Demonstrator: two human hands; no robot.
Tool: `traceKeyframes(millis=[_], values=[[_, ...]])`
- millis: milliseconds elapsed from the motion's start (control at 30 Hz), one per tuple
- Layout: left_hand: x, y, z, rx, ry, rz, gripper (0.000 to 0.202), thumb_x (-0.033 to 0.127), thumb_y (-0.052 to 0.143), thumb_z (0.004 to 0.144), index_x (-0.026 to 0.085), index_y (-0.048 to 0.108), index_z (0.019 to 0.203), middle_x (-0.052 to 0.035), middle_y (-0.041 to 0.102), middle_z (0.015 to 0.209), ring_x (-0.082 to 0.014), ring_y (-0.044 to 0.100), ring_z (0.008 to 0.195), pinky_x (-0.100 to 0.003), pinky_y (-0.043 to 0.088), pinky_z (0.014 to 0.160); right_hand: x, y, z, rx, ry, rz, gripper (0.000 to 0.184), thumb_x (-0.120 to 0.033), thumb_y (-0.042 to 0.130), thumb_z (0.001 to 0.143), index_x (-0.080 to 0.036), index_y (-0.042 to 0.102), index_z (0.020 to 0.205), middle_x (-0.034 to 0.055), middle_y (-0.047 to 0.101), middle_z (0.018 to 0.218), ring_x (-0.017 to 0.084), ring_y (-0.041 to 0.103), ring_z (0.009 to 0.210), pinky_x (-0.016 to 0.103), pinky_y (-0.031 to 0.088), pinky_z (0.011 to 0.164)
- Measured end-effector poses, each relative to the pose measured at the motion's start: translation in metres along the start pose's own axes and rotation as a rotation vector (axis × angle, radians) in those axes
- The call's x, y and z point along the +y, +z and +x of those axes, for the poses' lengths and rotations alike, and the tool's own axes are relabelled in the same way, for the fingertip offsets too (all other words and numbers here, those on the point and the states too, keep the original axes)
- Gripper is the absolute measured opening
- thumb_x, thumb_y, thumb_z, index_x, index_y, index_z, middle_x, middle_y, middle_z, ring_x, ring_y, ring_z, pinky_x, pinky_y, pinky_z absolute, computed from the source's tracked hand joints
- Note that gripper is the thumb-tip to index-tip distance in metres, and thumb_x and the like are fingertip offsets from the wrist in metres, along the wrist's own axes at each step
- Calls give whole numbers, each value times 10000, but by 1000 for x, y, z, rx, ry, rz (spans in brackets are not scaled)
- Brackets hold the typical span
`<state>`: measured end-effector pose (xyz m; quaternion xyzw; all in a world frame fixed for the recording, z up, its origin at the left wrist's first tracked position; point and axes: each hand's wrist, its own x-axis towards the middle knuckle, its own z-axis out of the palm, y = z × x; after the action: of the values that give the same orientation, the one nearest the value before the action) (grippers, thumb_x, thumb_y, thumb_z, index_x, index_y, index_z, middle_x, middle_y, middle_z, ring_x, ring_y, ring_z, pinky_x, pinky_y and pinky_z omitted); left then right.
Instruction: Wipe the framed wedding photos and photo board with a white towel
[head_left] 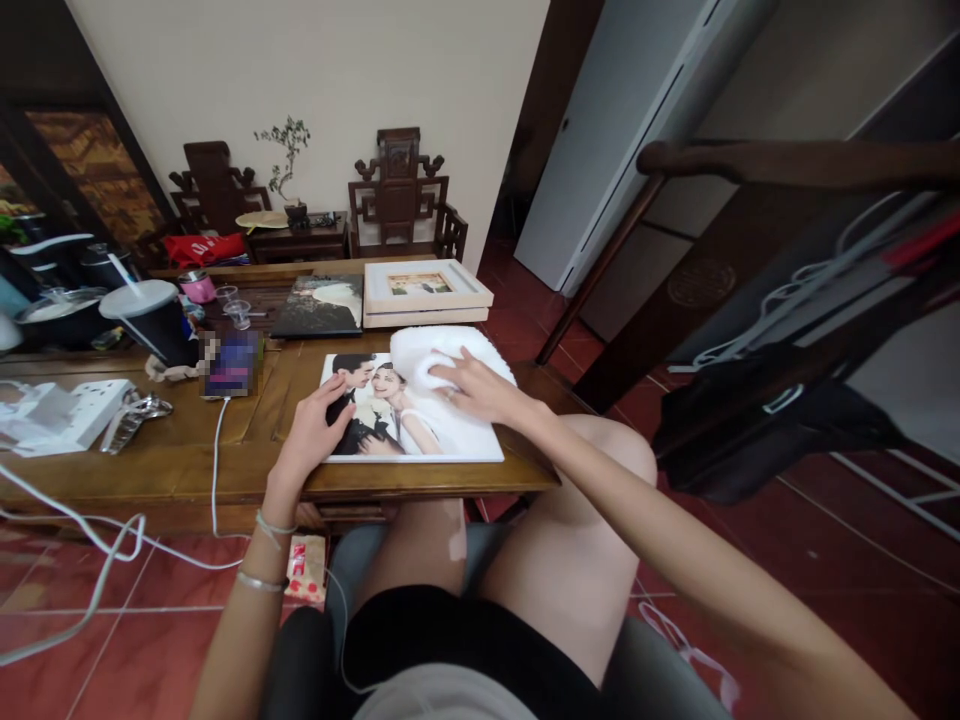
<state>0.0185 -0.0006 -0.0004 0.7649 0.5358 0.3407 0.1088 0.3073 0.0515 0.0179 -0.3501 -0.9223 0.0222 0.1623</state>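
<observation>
A photo album or photo panel [416, 448], its cover showing a couple, lies flat at the front edge of the wooden table. My left hand [321, 418] rests on its left edge, fingers apart and holding nothing. Over the upper right part of the picture spreads a fluffy white cloth [416, 345]. My right hand [471, 388] presses on this cloth, its fingers closed around a bunched fold. Part of the picture is hidden under the cloth.
Behind stand a dark album [319, 305] and a cream photo box [429, 300]. To the left are a phone [227, 365] on a cable, a lidded cup [150, 325] with a straw and a white power strip [71, 415]. A carved wooden post [690, 280] rises at the right.
</observation>
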Motion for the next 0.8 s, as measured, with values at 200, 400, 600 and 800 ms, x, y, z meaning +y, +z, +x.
traceKeyframes(millis=[200, 400, 600, 800], values=[[0, 0, 0, 2, -4, 16, 442, 335, 544, 926, 124, 661, 1296, -135, 593, 1423, -283, 536, 1355, -458, 378, 1185, -63, -15, -81, -64, -157, 64, 299, -91, 421, 886, -172, 652, 1058, 185, 594, 1409, 296, 274, 1503, 622, 189, 1201], [-1, -1, 0, -13, 18, 43, 462, 344, 534, 937, 90, 652, 1304, -172, 557, 1450, -287, 513, 1374, -444, 370, 1186, -51, -15, -72, -48, -136, 112, 285, -97, 420, 883, -185, 642, 1040, 170, 669, 1295, 287, 332, 1481, 602, 225, 1196], [-3, -1, 2, -20, 8, 43, 452, 356, 538, 931, 110, 665, 1289, -158, 564, 1446, -283, 523, 1366, -447, 373, 1183, 0, -4, 3, -3, -4, 75, 272, -211, 414, 935, -154, 634, 1084, 173, 718, 1121, 363, 639, 1136, 587, 354, 1058], [-3, 0, 1, -7, -31, 0, 495, 374, 542, 921, 116, 628, 1335, -144, 542, 1474, -262, 505, 1384, -416, 349, 1199, 11, 1, 28, 13, 80, 21, 343, -166, 392, 898, -122, 621, 1149, 190, 707, 1139, 371, 629, 1143, 576, 350, 1029]])
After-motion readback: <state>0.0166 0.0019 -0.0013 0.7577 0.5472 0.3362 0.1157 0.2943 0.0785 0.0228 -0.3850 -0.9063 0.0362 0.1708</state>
